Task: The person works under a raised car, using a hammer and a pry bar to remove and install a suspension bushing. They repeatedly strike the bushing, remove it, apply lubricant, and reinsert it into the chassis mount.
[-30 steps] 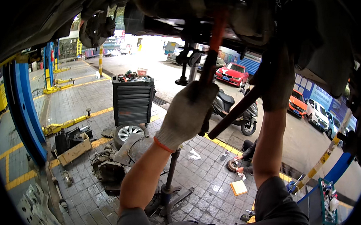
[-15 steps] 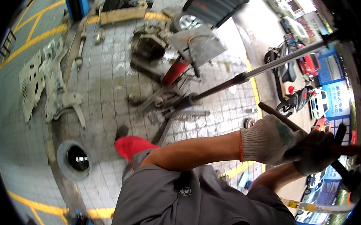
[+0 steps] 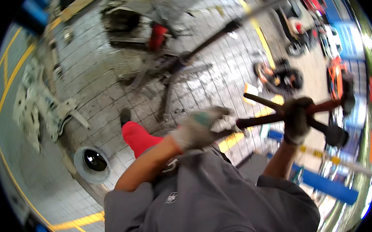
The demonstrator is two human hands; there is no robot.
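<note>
You are now looking down past your own grey shirt, your right grip clenching two crossed hammer handles out past your knuckles, while your left grip is closing near their dark inner ends, lowered from the underbody

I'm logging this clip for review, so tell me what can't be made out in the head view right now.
- Left hand: motion blur smears the glove; its grip on the dark bar is unclear.
- Right hand: the dark glove merges with the crossing tool handles; which it clasps is unclear.
- Tool heads: blurred near the right rim.
- Parts pile: blurred.
- Parked vehicles: small, bent by the fisheye rim.
</note>
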